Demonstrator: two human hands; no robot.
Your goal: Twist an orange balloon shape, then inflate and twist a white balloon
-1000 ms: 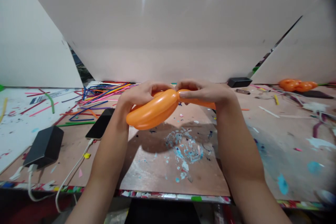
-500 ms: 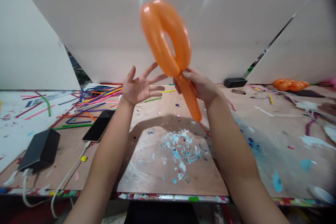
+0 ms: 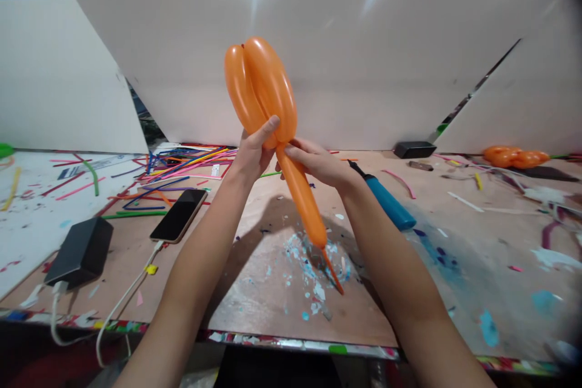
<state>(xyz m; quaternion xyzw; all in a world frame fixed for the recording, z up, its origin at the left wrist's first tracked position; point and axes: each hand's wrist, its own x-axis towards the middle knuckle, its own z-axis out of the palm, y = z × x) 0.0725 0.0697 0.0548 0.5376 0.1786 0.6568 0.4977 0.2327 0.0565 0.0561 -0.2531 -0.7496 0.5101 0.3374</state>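
An orange modelling balloon (image 3: 302, 194), twisted into loops at its upper end, is held up above the table. My left hand (image 3: 257, 154) grips the base of the loops, its thumb lying across the front. Just below the twist, my right hand (image 3: 313, 160) is closed around the straight section. That section slants down to the right and ends in a thin uninflated tip. Some fingers of both hands are hidden behind the balloon. A blue balloon pump (image 3: 390, 201) lies on the table beyond my right forearm.
Uninflated balloons (image 3: 182, 170) in many colours lie at the left. Nearby are a cabled phone (image 3: 179, 216) and a black box (image 3: 79, 253). Another orange twisted balloon (image 3: 516, 156) rests at the right, with a small black box (image 3: 414, 149) nearer the middle. White panels (image 3: 341, 60) stand behind the table (image 3: 254, 309).
My left hand, spread and apart before, now grips the base of the loops. The balloon has moved left and down. The blue pump has come into view beside my right arm.
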